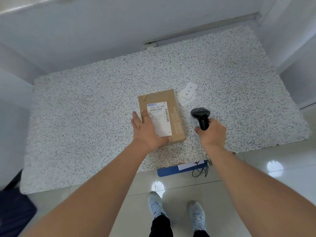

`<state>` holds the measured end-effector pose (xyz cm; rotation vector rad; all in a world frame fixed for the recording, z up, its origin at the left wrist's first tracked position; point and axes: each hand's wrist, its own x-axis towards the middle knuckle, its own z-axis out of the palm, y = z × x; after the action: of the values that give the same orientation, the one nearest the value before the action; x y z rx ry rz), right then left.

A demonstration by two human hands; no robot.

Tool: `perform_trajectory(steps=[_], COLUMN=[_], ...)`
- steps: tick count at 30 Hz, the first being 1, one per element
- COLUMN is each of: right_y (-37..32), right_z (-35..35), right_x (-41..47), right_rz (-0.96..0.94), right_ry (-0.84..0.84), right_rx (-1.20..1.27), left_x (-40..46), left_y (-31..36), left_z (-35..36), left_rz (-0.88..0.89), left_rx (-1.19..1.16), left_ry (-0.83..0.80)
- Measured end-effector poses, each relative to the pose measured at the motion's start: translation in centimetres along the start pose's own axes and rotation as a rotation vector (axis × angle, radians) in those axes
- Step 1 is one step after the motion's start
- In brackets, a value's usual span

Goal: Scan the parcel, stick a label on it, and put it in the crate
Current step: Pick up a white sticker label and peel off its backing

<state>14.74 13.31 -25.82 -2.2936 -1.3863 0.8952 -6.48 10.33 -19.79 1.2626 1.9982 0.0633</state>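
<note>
A brown cardboard parcel [172, 108] lies flat on the speckled table [85, 117], with a white shipping label [161, 122] with barcodes on its top. My left hand [147, 132] rests flat on the parcel's near left part, fingers spread and thumb along its near edge. My right hand [212, 134] grips the handle of a black barcode scanner [201, 115], just right of the parcel, head raised above the table. A small pile of white labels [187, 94] lies behind the scanner, beside the parcel's far right corner.
A blue crate [171, 171] with a white sheet in it pokes out from under the table's near edge, with the scanner's black cable [200, 170] hanging beside it. White walls close in the table at the back and sides. My shoes stand on the tiled floor.
</note>
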Motion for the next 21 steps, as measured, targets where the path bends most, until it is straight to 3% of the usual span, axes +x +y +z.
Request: perform_trajectory(steps=[4, 10, 15, 21], right_y=[-1.3, -5.1, -7.0, -8.2], right_z=[-0.8, -2.2, -2.4, -1.7], right_x=[-0.7, 0.3, 3.6, 9.2], right_rz=[0.060, -0.104, -0.224, -0.301], right_ry=[0.065, 0.269, 0.262, 0.150], right_rx=[0.052, 0.080, 0.015, -0.063], left_x=[0.4, 2.4, 5.9, 11.4], left_y=[0.5, 2.8, 5.5, 8.5], left_z=[-0.9, -2.8, -4.1, -5.0], left_rz=[0.223, 0.573, 0.703, 0.682], left_rx=[0.269, 0.518, 0.642, 0.639], left_ry=[0.036, 0.075, 0.056, 0.048])
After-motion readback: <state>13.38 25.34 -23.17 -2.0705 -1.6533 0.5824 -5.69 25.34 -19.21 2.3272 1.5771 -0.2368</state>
